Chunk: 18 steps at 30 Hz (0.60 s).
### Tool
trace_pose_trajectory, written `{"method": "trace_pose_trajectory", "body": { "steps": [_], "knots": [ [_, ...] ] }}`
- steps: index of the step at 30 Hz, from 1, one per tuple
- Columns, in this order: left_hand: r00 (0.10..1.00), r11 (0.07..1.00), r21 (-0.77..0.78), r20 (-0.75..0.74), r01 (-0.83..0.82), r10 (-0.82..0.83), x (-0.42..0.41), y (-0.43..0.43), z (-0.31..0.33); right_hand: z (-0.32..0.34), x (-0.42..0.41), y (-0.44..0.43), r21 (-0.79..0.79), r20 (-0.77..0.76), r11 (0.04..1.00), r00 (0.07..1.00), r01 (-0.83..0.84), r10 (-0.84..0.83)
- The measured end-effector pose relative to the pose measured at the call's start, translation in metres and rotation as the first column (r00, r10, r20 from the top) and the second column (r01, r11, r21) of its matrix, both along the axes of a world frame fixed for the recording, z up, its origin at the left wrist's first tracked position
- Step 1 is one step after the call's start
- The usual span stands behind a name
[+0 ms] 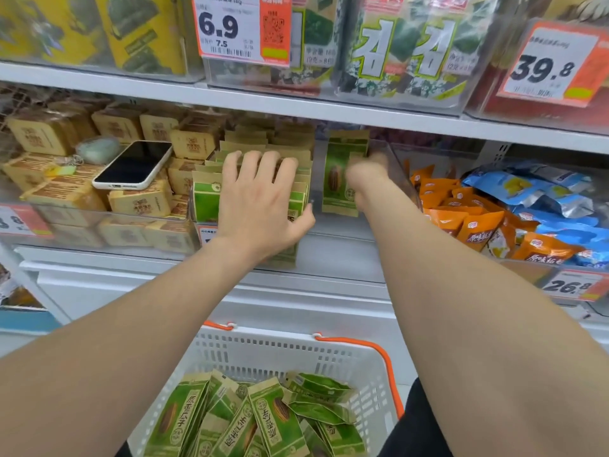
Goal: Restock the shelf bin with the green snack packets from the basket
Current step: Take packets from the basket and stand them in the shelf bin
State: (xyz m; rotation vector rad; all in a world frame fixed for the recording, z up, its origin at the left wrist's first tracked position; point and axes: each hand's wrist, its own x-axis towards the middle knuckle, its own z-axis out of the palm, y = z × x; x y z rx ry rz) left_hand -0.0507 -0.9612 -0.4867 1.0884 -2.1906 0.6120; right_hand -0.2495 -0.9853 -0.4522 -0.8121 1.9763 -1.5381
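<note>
The white and orange price tag (pixel 227 28) on the upper shelf (pixel 99 77) shows "6.9" in big digits, a smaller "7.5" below it, "16g" at the end of its top line, and a QR code on its orange part. The seaweed packs (pixel 405 51) beside it carry the Korean letter "김" twice in big white print. Further right, a second price tag (pixel 547 67) reads "39.8". Lower down at the right, a third tag (pixel 573 286) reads "26.8", and the orange packets (pixel 478 232) just above it show "原味" at the start of their name. The green packets (pixel 270 420) in the basket (pixel 296 351) bear vertical Chinese print, too tilted to read surely
</note>
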Motion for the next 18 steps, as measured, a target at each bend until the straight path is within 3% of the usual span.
{"method": "trace_pose_trajectory", "body": {
  "steps": [5, 12, 18],
  "knots": [
    [1.000, 0.999, -0.034, -0.018, 0.009, -0.010, 0.000, -0.004, -0.003, -0.009, 0.001, -0.029, 0.049, -0.034, 0.998, 0.998, 0.049, -0.047],
    [0.999, 1.000, -0.022, -0.033, 0.011, -0.012, -0.001, -0.005, -0.004, -0.021, 0.004, -0.049, 0.159, -0.244, 0.981, 0.967, 0.113, -0.072],
    [0.999, 1.000, -0.021, -0.043, 0.012, -0.013, -0.002, -0.005, -0.004, -0.031, -0.006, -0.048, 0.142, -0.324, 0.982, 0.943, 0.125, -0.073]
  ]
}}
